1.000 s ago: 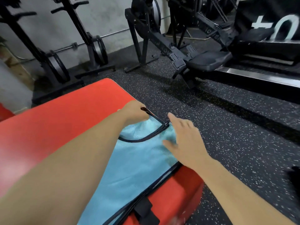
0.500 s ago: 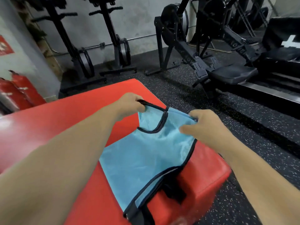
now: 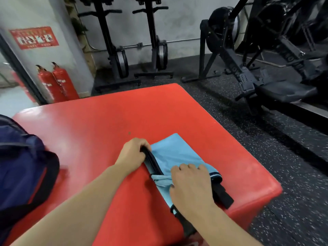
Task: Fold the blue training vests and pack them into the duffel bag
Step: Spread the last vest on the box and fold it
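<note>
A light blue training vest [image 3: 174, 153] with black trim lies folded over on the red padded platform [image 3: 106, 121], near its right front corner. My left hand [image 3: 133, 151] grips the vest's black-trimmed edge at the fold's left side. Over the near part of the vest lies my right hand [image 3: 190, 183], its fingers bent and pressing the cloth, the thumb against a bunched bit of fabric. A black strap [image 3: 222, 196] sticks out from under the vest toward the platform's edge. The navy duffel bag [image 3: 23, 166] sits at the platform's left edge, partly cut off.
Two red fire extinguishers [image 3: 56, 82] stand by the wall at the back left. Black rowing machines [image 3: 248, 71] and upright machines [image 3: 156, 50] stand on the speckled rubber floor [image 3: 284, 166] behind and to the right of the platform.
Both hands pulled the vest's top edge toward me and to the left, folding it over on itself. The view swung left, bringing the duffel bag into sight.
</note>
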